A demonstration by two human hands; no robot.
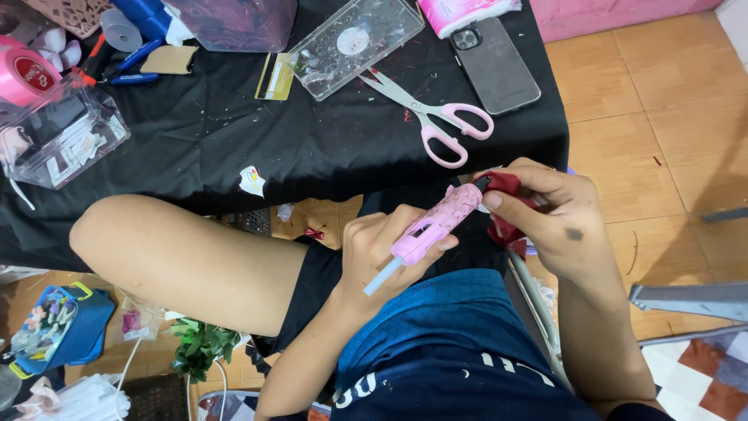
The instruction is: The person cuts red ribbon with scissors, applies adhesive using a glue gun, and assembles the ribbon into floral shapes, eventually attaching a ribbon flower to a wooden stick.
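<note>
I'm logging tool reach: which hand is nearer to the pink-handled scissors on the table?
Right. The right hand, pinching red fabric, sits just below the scissors; the left hand, holding the glue gun, is lower and farther.

Bench (234, 148) draped in black cloth, seen from above, flecked with small scraps. Lying on it: pink-handled scissors (432, 113), blades apart; a dark phone (499, 66) face down, just beside the scissors; a clear flat plastic lid (354, 47); a gold card (275, 76) touching the lid's edge; a clear plastic box (58, 136) at the left edge; a pink tape roll (23, 74); a brown cardboard piece (169, 59); a small paper scrap (252, 181) near the front edge. Tiled floor (662, 101) to the right.
</note>
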